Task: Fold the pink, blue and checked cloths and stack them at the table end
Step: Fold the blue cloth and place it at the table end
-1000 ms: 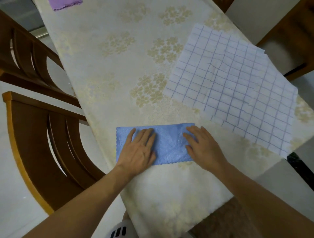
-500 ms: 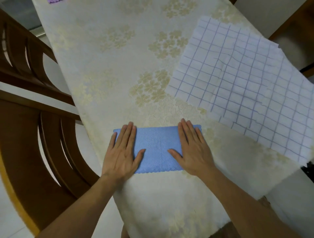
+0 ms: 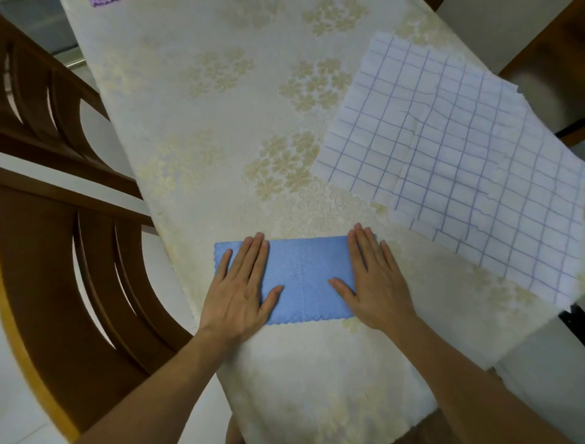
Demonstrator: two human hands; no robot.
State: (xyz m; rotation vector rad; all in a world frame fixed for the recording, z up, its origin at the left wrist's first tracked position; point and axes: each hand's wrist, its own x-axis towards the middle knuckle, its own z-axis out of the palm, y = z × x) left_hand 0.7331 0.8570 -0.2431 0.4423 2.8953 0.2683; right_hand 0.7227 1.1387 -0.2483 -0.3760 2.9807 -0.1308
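Both hands lie flat, fingers straight, gripping nothing: left hand (image 3: 242,285) presses the left end and right hand (image 3: 376,279) the right end of the folded blue textured microfibre cloth (image 3: 304,279), thumbs pointing inward with bare cloth between them. Cloth sits as a long rectangle on the cream floral-patterned bench (image 3: 221,126), scalloped edge toward the person.

White cloth with blue checked grid (image 3: 459,164): unfolded, beyond and to the right of the right hand, near but apart from the blue cloth. Small purple-pink cloth corner (image 3: 101,2) far beyond the left hand, at the frame's top edge.

Judgement: blue cloth is light, soft, limp; likely grips the bench covering slightly. Best pinched at the two corners of one short end, then carried over to the other.
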